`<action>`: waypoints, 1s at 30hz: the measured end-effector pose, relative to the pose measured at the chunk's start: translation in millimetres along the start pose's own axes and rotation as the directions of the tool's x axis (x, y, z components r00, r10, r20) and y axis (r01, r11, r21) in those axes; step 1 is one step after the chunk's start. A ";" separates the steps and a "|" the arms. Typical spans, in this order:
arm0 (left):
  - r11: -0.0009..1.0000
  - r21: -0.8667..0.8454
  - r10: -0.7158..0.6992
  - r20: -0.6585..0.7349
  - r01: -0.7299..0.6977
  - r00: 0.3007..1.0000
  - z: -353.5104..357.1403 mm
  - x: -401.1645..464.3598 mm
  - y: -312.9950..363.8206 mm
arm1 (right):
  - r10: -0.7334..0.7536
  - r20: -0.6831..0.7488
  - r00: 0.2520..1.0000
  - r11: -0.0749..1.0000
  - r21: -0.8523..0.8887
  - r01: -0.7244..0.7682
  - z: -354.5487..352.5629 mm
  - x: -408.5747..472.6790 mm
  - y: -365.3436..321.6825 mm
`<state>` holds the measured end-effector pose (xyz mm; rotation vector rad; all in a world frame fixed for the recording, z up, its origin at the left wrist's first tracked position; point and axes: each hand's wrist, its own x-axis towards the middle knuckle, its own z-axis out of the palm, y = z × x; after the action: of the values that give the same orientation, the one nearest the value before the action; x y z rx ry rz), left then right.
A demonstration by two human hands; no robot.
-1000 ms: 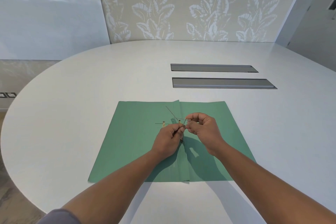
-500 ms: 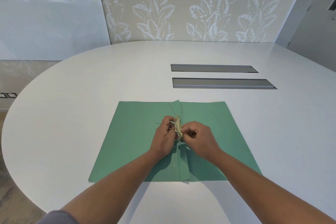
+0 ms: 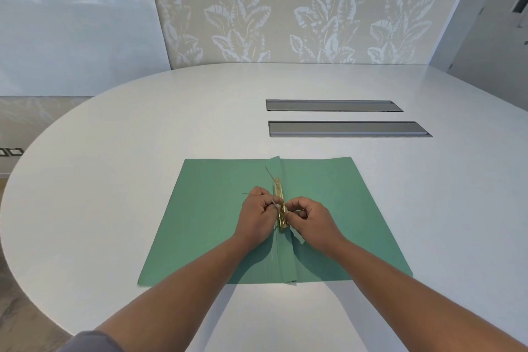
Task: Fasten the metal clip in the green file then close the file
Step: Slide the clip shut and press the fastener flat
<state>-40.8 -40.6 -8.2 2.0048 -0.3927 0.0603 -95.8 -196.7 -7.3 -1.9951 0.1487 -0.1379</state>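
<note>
Both hands (image 3: 285, 216) flanking metal clip (image 3: 280, 203)

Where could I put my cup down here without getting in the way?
The white table is bare left of the green file, and right of it below the two grey slots. The far side toward the leaf-patterned wall is bare too. It is crowded at the file's spine, where both hands work the metal clip.
</note>
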 end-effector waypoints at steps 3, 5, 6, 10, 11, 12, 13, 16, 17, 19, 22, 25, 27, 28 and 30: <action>0.997 0.070 0.024 0.014 -0.025 1.000 -1.2 2.5 -0.3 | 0.028 0.015 0.999 1.000 0.005 -0.028 -1.4 1.9 -0.6; 0.993 0.115 0.024 0.028 -0.027 0.999 -1.8 4.3 -0.8 | 0.022 0.044 0.999 1.000 0.006 -0.022 -1.8 2.8 -1.0; 0.991 0.134 0.021 0.033 -0.025 0.999 -1.5 5.1 -1.3 | 0.015 0.064 0.998 1.000 0.009 -0.015 -2.2 3.2 -1.7; 0.985 0.170 0.020 0.076 -0.033 0.997 0.2 7.4 -2.5 | -0.002 0.138 0.990 0.999 -0.044 0.008 -3.8 6.4 -5.4; 0.985 0.171 0.022 0.091 -0.037 0.996 0.3 8.3 -2.6 | 0.001 0.151 0.989 0.997 -0.073 0.010 -4.5 7.5 -6.4; 0.985 0.170 0.019 0.105 -0.037 0.994 0.1 9.3 -2.9 | 0.002 0.168 0.986 0.995 -0.097 0.014 -5.2 8.7 -7.2; 0.985 0.171 0.013 0.119 -0.033 0.993 -0.3 10.9 -3.2 | 0.002 0.189 0.982 0.993 -0.117 0.021 -5.8 9.9 -7.6; 0.977 0.208 0.006 0.189 -0.046 0.982 -1.6 18.2 -3.4 | 0.001 0.247 0.969 0.987 -0.155 0.038 -7.7 12.9 -9.2; 0.968 0.243 0.002 0.222 -0.057 0.975 -1.8 21.4 -2.9 | 0.008 0.257 0.966 0.985 -0.166 0.036 -8.0 13.5 -10.2; 0.935 0.341 -0.005 0.291 -0.099 0.957 -1.7 26.6 -2.0 | 0.027 0.265 0.964 0.980 -0.197 0.027 -8.2 14.7 -12.0; 0.858 0.472 0.012 0.376 -0.203 0.926 -1.2 27.5 -0.9 | 0.052 0.261 0.964 0.972 -0.235 0.011 -8.6 16.4 -13.4; 0.679 0.636 0.097 0.418 -0.367 0.903 -3.3 29.6 -4.5 | 0.080 0.272 0.959 0.958 -0.287 0.001 -10.4 20.1 -14.8; 0.590 0.686 0.129 0.441 -0.426 0.888 -7.1 33.7 -7.4 | 0.096 0.281 0.955 0.943 -0.334 0.004 -11.4 22.3 -16.5; 0.577 0.691 0.128 0.450 -0.435 0.884 -8.8 35.4 -8.7 | 0.107 0.286 0.952 0.941 -0.340 -0.004 -12.0 23.5 -16.7; 0.594 0.677 0.131 0.451 -0.434 0.883 -10.9 36.4 -13.2 | 0.122 0.304 0.945 0.945 -0.326 -0.017 -13.7 25.8 -15.9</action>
<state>-1.0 -34.7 -6.9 2.7943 -1.0887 0.0734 -72.0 -206.7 13.7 -2.3021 0.0320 0.2759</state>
